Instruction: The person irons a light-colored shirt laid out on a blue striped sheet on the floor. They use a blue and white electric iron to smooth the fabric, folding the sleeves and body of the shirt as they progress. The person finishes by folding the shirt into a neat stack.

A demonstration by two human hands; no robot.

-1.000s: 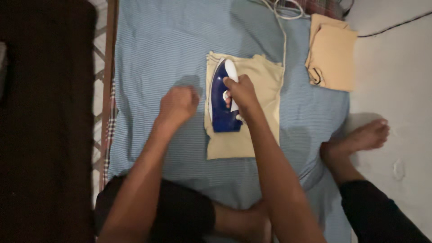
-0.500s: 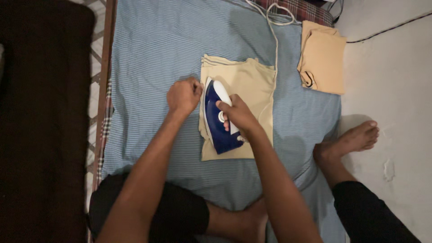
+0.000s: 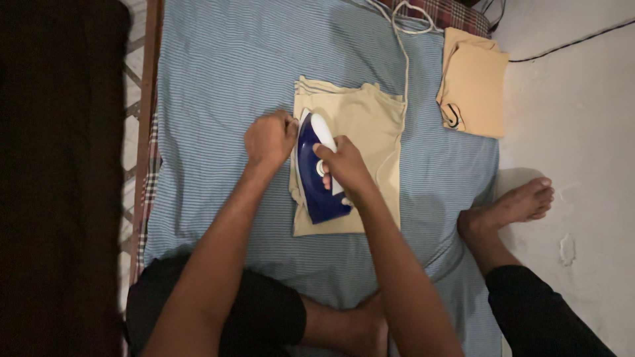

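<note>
Frame centre: right hand wrapped around the handle of the iron, which sits on the folded cloth. Left hand fisted, pinching the cloth's left edge. Second folded cloth upper right on the striped sheet.

A dark blue iron with a white handle lies sole-down on a folded pale yellow garment, its pointed nose aimed away from the person and its broad heel toward them. The right hand is wrapped around the handle, covering its middle. The iron sits over the garment's left part, just beside the left hand. That hand is closed in a fist on the garment's left edge. The garment is a flat rectangle with layered folds along its far edge, spreading beyond and to the right of both hands. A white cord runs away past the garment's far right corner.
</note>
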